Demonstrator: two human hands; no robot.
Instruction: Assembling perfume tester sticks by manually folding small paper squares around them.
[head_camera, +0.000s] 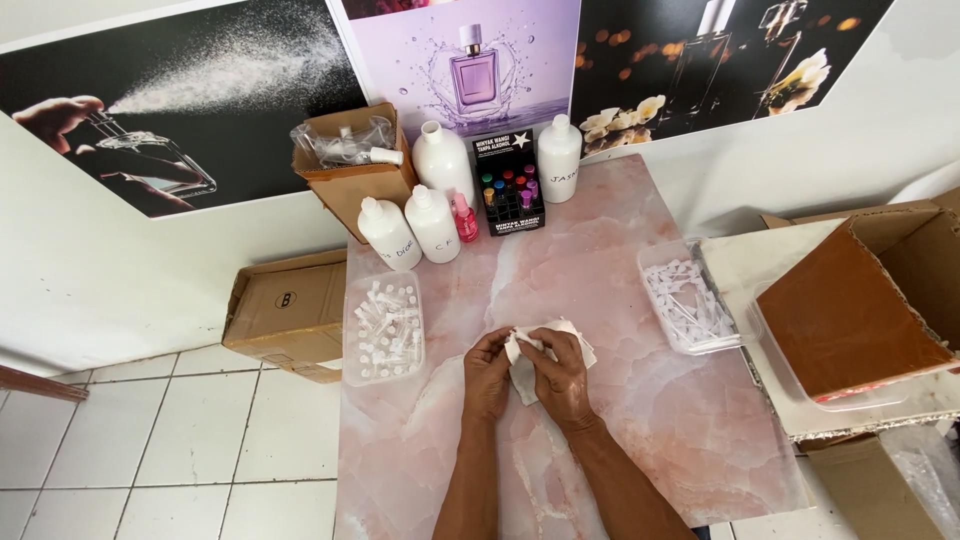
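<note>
while both hands meet at table middle, left hand (487, 372) and right hand (558, 372) pinch white tissue (530, 352) between fingertips, tissue bunched just above pink marble tabletop (620, 420), likely wrapping something small; cannot tell what. head view: tub of small vials (384, 327) at left, tub of white caps (690, 300) at right, white bottles (432, 222) and rack of coloured vials (508, 190) at back, open cardboard box (870, 300) far right. nothing blocks hands.

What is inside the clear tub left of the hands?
The clear tub holds many small clear vials with white caps, lying jumbled. Whatever lies beneath the top layer is covered.
</note>
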